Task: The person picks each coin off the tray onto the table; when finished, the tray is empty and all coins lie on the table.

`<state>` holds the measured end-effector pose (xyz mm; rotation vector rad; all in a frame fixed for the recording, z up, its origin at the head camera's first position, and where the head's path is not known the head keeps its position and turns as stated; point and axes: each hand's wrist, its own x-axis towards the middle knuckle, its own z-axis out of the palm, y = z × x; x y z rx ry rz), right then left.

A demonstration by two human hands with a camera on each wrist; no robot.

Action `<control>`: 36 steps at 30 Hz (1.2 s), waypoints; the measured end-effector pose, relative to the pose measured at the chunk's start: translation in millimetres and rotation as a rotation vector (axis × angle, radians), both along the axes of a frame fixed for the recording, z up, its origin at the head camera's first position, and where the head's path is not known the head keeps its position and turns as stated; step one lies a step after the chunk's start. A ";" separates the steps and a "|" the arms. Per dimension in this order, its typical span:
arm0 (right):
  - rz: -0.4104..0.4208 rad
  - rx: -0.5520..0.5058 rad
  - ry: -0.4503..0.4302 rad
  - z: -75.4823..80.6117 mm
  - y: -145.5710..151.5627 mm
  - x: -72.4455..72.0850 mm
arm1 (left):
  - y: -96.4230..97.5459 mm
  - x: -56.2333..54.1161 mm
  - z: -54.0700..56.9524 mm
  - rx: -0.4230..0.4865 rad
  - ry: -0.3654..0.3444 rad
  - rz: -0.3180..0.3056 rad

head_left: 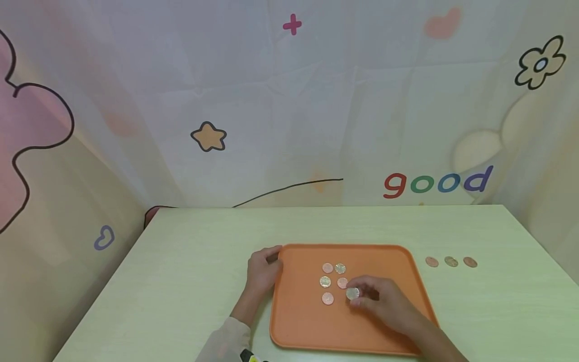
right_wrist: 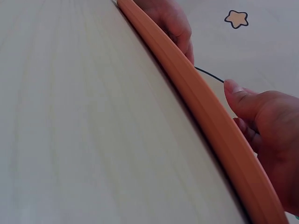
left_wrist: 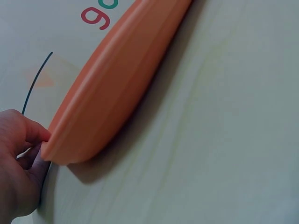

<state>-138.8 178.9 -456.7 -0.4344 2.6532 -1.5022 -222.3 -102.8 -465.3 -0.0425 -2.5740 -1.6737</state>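
An orange tray (head_left: pixel 312 329) lies on the table, with several coins grouped near its middle. Among these are a copper-coloured coin (head_left: pixel 327 298) at the front, a silvery coin (head_left: pixel 325 281) at the left and a pale gold coin (head_left: pixel 340 268) at the back. My left hand (head_left: pixel 263 271) grips the tray's left rim near the far corner, fingers and thumb around the edge (left_wrist: pixel 93 98). Over the tray, my right hand (head_left: pixel 384 304) pinches a silvery coin (head_left: pixel 353 293) between thumb and fingers, just right of the group. The right wrist view hides this coin.
On the table right of the tray, three coins lie in a row: a copper one (head_left: pixel 431 262), a yellowish one (head_left: pixel 451 261) and a darker copper one (head_left: pixel 470 262). A printed cloth (head_left: pixel 289 100) hangs behind the pale table (head_left: pixel 203 261) and along its sides.
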 end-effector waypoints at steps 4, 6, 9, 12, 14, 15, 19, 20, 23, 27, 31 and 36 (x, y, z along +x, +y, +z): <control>-0.042 0.010 0.049 2.6 5.2 1.8 | -0.2 0.4 -0.3 0.001 -0.001 0.000; -0.070 0.022 0.073 4.2 8.2 2.8 | -0.3 0.4 -0.4 0.005 -0.001 -0.004; -0.113 0.053 0.103 7.0 13.3 4.0 | -0.4 0.4 -0.6 0.012 0.002 -0.011; -0.162 0.085 0.082 10.3 19.0 5.0 | -0.7 0.4 -0.8 0.016 0.005 -0.016; -0.195 0.105 0.074 12.1 23.8 5.6 | -0.8 0.6 -0.7 0.016 0.006 -0.018; -0.211 0.109 0.074 12.9 26.5 6.0 | -0.9 0.8 -0.7 0.017 0.005 -0.019; -0.257 0.120 0.160 12.8 40.7 8.0 | -1.3 1.3 -0.1 0.021 0.003 -0.024; -0.266 0.119 0.187 12.6 44.8 8.4 | -1.4 1.4 0.1 0.022 0.003 -0.025; -0.302 0.137 0.245 12.2 57.6 8.7 | -1.6 1.3 0.4 0.020 0.004 -0.024; -0.347 0.159 0.292 12.0 73.2 7.1 | -1.8 0.9 0.4 0.020 0.005 -0.018; -0.388 0.165 0.305 9.7 86.8 5.9 | -1.7 0.4 -0.3 0.011 0.007 -0.019; -0.424 0.162 0.344 4.7 100.8 5.5 | -1.2 0.3 -0.3 0.009 0.011 -0.021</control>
